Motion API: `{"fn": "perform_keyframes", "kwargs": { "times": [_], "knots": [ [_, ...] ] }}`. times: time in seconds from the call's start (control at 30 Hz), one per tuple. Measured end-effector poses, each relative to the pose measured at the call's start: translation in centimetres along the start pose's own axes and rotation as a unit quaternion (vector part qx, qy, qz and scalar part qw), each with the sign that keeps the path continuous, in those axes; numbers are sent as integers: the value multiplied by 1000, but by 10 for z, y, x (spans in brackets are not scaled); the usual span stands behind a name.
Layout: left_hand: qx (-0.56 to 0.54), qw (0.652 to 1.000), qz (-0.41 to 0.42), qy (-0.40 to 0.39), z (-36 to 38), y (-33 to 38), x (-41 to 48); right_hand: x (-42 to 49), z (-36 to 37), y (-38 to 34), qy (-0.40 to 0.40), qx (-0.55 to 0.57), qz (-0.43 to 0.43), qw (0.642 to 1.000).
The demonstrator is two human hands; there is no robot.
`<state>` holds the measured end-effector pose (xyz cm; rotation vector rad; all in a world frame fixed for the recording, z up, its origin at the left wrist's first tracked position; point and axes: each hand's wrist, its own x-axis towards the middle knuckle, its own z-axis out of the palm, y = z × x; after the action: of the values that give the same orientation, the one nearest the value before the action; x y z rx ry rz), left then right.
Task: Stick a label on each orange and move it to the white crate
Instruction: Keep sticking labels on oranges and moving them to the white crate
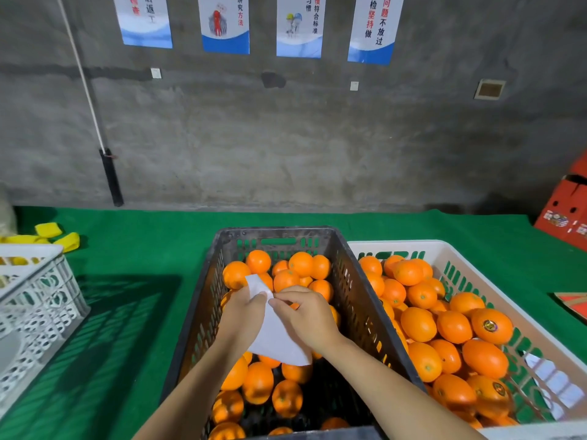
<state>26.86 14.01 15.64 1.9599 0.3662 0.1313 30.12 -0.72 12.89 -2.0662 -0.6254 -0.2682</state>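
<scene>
- Hands meet above the middle of the black perforated plastic crate (347,260), which stands on the green cloth-covered table (143,246).
- The left hand (244,309) has its fingers curled round the white paper label sheet (276,339), which hangs toward 5 o'clock between both wrists.
- The right hand (306,314) pinches the sheet's upper part with thumb and fingertips, touching the left hand; whether a peeled label sits between them cannot be told.
- Loose unlabelled oranges (257,382) fill the black crate, beneath and around both hands.
- At 3 o'clock of it, touching its side, stands the white slotted plastic crate (444,249), heaped with more oranges (419,323).
- One of these, the orange with a dark round sticker (491,326), lies toward that crate's 3 o'clock side.
- At 9 o'clock, well apart, is a second white lattice crate (38,306), with yellow strips (57,236) behind it.
- A red cardboard box (568,211) sits at 2 o'clock by the grey wall.
</scene>
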Motion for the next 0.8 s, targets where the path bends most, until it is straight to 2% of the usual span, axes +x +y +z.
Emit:
{"fn": "perform_keyframes", "kwargs": {
  "times": [0.17,0.33,0.47,0.53,0.6,0.7,0.8],
  "knots": [
    [55,998,14,22,2,-2,-2,0,3,0,-7,30,2,1000],
    [71,997,12,41,2,-3,-2,2,2,-1,-20,61,58,996],
    [100,993,8,64,3,-1,-2,3,2,1,24,64,85,994],
    [120,988,13,95,1,-1,-1,4,1,3,57,46,112,991],
    [120,983,39,134,-1,-3,-1,4,-1,5,57,25,133,989],
    [98,976,79,178,-4,-3,-2,-2,3,7,-23,-23,135,990],
    [80,969,104,211,-6,1,-3,-13,18,4,-150,-84,74,982]
  ]
}}
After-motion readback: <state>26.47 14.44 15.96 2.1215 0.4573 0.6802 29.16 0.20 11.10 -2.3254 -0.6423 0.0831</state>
